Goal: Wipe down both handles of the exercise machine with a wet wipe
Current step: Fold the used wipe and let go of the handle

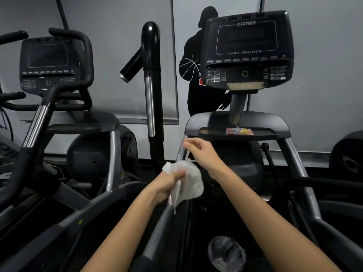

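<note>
My left hand grips a crumpled white wet wipe in front of the Arc Trainer. My right hand is just above it, thumb and fingers pinching a thin edge pulled up from the wipe. The machine's left handle is a tall black bar with a chrome section, standing upright behind and left of my hands, untouched. The console rises at the upper right. No right handle shows clearly in this view.
A small colourful packet lies on the machine's tray. A second machine with its own console and handles stands close on the left. A round holder with clear plastic sits low between my arms. Grey wall behind.
</note>
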A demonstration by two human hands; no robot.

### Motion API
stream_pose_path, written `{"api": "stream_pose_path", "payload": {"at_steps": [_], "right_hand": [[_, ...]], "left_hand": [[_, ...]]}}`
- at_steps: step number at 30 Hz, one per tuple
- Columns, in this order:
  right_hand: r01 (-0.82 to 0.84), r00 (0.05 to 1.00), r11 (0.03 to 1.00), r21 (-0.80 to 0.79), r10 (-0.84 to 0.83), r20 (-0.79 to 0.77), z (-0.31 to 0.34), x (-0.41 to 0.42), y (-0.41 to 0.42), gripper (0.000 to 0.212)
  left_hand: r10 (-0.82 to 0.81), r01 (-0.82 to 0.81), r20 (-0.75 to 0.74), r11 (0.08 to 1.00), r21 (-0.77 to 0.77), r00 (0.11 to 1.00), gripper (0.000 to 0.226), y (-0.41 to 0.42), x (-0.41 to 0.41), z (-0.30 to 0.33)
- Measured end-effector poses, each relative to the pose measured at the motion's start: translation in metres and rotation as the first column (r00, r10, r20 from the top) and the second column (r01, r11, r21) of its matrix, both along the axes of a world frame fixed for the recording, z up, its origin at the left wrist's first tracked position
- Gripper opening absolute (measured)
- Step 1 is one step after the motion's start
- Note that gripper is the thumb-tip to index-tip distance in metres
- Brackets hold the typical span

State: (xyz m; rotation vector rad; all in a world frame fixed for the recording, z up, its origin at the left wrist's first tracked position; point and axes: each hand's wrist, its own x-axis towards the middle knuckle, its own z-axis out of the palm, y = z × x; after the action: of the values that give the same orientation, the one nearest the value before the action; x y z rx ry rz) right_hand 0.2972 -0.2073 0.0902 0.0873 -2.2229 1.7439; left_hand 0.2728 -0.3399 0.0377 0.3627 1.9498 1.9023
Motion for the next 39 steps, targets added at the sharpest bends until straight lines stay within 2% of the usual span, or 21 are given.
{"api": "stream_pose_path", "payload": {"at_steps": [4, 7, 12, 14, 17, 20, 22, 25, 27, 29, 31, 34, 36, 39], "right_hand": [[-0.065, 0.987, 0.998, 0.023, 0.061, 0.147, -0.035, 0.032, 0.025, 0.043], [-0.087, 0.976, 0.992, -0.094, 0.103, 0.192, -0.056, 0.048, 0.043, 0.046], [0.179, 0.972, 0.969, -0.170, -0.147, 0.182, -0.082, 0.077, 0.079, 0.016], [0.257, 0.954, 0.951, -0.174, -0.221, 0.202, -0.093, 0.084, 0.091, 0.015], [0.346, 0.918, 0.928, -0.138, -0.304, 0.256, -0.112, 0.085, 0.108, 0.014], [0.450, 0.862, 0.887, -0.101, -0.402, 0.308, -0.135, 0.077, 0.131, 0.018], [0.496, 0.828, 0.866, -0.069, -0.447, 0.337, -0.151, 0.067, 0.146, 0.020], [0.530, 0.791, 0.848, -0.021, -0.485, 0.374, -0.179, 0.047, 0.171, 0.019], [0.539, 0.779, 0.842, -0.024, -0.488, 0.395, -0.197, 0.033, 0.185, 0.009], [0.522, 0.768, 0.853, -0.002, -0.469, 0.435, -0.217, 0.018, 0.198, 0.011], [0.501, 0.755, 0.866, 0.003, -0.438, 0.488, -0.238, 0.002, 0.206, 0.015], [0.470, 0.731, 0.883, 0.015, -0.399, 0.554, -0.267, -0.022, 0.220, 0.017], [0.437, 0.719, 0.898, 0.041, -0.377, 0.584, -0.287, -0.037, 0.230, 0.022], [0.395, 0.697, 0.910, 0.124, -0.385, 0.605, -0.316, -0.059, 0.243, 0.025]], "left_hand": [[-0.076, 0.080, -0.113, 0.996, 0.036, 0.991, 0.018, 0.019, 0.005, 0.013], [-0.074, 0.074, -0.014, 0.996, 0.043, 0.997, 0.029, 0.030, 0.001, 0.005], [-0.155, 0.154, 0.022, 0.988, 0.017, 0.988, 0.024, 0.049, 0.000, -0.021], [-0.145, 0.144, 0.072, 0.989, 0.028, 0.987, 0.021, 0.060, 0.000, -0.034], [-0.043, 0.043, 0.120, 0.999, 0.003, 0.992, 0.031, 0.081, -0.008, -0.059], [-0.075, 0.075, 0.096, 0.997, -0.001, 0.993, 0.028, 0.107, -0.017, -0.088], [-0.102, 0.105, 0.069, 0.993, -0.046, 0.992, 0.029, 0.123, -0.023, -0.106], [-0.134, 0.144, 0.089, 0.982, -0.119, 0.987, 0.019, 0.152, -0.033, -0.132], [-0.205, 0.212, 0.055, 0.953, -0.216, 0.977, 0.035, 0.169, -0.044, -0.153], [-0.280, 0.247, -0.039, 0.896, -0.369, 0.959, 0.051, 0.184, -0.055, -0.175], [-0.297, 0.193, -0.134, 0.842, -0.505, 0.945, 0.055, 0.197, -0.066, -0.195], [-0.224, 0.052, -0.216, 0.799, -0.600, 0.950, 0.033, 0.214, -0.082, -0.222], [-0.143, -0.001, -0.198, 0.809, -0.588, 0.970, 0.022, 0.224, -0.092, -0.240], [-0.059, -0.042, -0.160, 0.827, -0.561, 0.985, 0.019, 0.237, -0.105, -0.265]]}}
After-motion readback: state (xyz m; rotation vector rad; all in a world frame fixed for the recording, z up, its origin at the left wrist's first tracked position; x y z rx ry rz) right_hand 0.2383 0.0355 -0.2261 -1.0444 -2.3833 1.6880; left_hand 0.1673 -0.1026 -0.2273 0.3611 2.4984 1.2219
